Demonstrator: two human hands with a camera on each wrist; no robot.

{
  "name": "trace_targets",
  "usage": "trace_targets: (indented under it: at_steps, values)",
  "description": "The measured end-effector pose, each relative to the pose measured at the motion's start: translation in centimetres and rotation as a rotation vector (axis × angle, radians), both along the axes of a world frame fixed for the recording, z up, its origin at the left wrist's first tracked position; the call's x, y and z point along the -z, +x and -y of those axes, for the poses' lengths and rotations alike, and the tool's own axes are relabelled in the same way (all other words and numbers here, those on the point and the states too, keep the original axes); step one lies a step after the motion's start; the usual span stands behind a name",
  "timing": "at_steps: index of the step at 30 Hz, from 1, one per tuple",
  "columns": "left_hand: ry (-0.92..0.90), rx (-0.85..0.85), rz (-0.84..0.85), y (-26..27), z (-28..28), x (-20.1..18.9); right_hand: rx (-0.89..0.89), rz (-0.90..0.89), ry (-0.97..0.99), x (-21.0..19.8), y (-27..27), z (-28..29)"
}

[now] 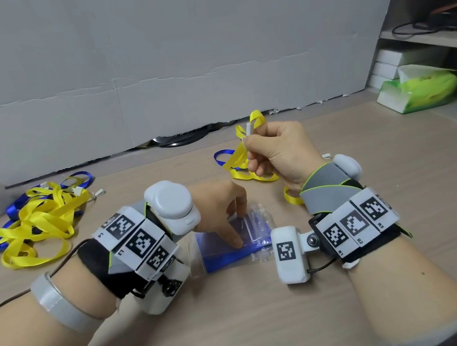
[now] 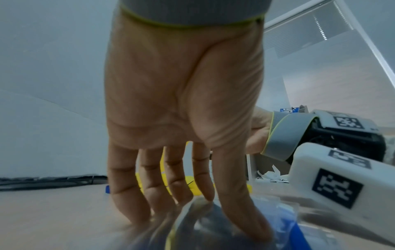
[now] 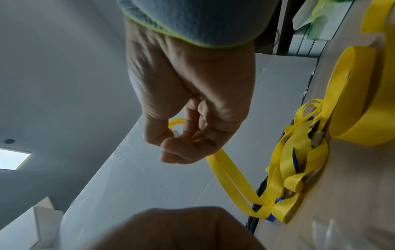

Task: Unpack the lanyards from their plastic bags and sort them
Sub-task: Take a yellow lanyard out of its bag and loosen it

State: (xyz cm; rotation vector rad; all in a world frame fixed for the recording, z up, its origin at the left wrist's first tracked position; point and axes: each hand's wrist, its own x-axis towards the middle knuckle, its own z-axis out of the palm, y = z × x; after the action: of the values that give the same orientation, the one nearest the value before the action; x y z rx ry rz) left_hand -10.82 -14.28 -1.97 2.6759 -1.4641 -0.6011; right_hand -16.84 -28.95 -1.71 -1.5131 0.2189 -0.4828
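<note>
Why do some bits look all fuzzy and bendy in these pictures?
Left wrist view: the plastic bag under the left hand is smeared with blur, too near the lens. Right wrist view: the tabletop tips sideways and the yellow lanyard looks stretched by the wide lens; a dark blob blurs the bottom. Head view: sharpest, shelf edges lean.

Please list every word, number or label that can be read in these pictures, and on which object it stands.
"R1": marker tag on the right wrist band.
"R2": the tag beside it.
"R3": the third tag.
Left wrist band tags: labels too blurred to read.
</note>
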Motion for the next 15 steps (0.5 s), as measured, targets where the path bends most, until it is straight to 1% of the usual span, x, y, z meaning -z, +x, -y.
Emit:
trace_targets:
  at_steps: [5, 9, 13, 15]
  values:
    - [-0.072, -0.014, 0.056, 0.3, -0.3, 0.0, 0.002, 0.0, 0.004, 0.1, 0.1, -0.1]
    - [-0.115, -0.021, 0.065, 0.1, -0.5, -0.1, -0.002, 0.0, 0.015, 0.0, 0.0, -0.2]
    - [-0.186, 0.02, 0.0, 0.3, -0.9, -0.7, -0.01, -0.002, 0.016, 0.0, 0.0, -0.2]
    - [-0.259, -0.002, -0.094, 0.7, -1.3, -1.4, -0.013, -0.004, 0.022, 0.0, -0.1, -0.2]
